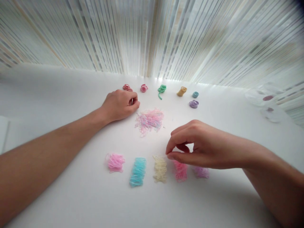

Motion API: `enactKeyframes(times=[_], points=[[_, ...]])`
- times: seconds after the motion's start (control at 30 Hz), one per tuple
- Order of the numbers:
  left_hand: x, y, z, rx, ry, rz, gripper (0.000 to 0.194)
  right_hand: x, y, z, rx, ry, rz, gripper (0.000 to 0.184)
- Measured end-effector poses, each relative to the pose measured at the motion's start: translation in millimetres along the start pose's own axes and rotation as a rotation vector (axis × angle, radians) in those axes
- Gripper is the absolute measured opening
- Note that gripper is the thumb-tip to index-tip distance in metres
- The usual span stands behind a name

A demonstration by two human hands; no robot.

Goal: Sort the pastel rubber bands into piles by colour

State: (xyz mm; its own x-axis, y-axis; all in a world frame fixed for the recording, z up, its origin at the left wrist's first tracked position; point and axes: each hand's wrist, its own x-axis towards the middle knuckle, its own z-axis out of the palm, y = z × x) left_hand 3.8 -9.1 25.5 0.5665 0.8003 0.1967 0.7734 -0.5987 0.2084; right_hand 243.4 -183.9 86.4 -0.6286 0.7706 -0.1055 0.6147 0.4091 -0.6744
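Note:
My left hand (pixel 121 105) rests on the white table with curled fingers, thumb and forefinger together, just left of a loose heap of mixed pastel elastic bands (pixel 150 120). Whether it holds anything is too small to tell. My right hand (pixel 201 144) is in a pinch above the near row, its fingertips beside the top of the pale yellow bands (pixel 160 169). Any band in that pinch cannot be made out. The row also has light pink bands (pixel 115 162), blue bands (pixel 138 172), bright pink bands (pixel 180 172) and purple bands (pixel 201 172), the last two partly behind my right hand.
Along the back lie coiled red (pixel 127 87), pink (pixel 143 88), green (pixel 161 90), mustard (pixel 181 91), blue (pixel 195 94) and purple hair ties (pixel 194 104). Clear round containers (pixel 270 114) stand at the right. A striped string curtain (pixel 147 38) hangs behind the table.

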Motion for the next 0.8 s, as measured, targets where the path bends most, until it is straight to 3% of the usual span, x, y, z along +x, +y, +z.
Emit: enactKeyframes(times=[0.8], points=[[-0.1, 0.0, -0.2, 0.001, 0.004, -0.002, 0.025, 4.9, -7.3, 7.5, -0.051, -0.123, 0.106, 0.019]])
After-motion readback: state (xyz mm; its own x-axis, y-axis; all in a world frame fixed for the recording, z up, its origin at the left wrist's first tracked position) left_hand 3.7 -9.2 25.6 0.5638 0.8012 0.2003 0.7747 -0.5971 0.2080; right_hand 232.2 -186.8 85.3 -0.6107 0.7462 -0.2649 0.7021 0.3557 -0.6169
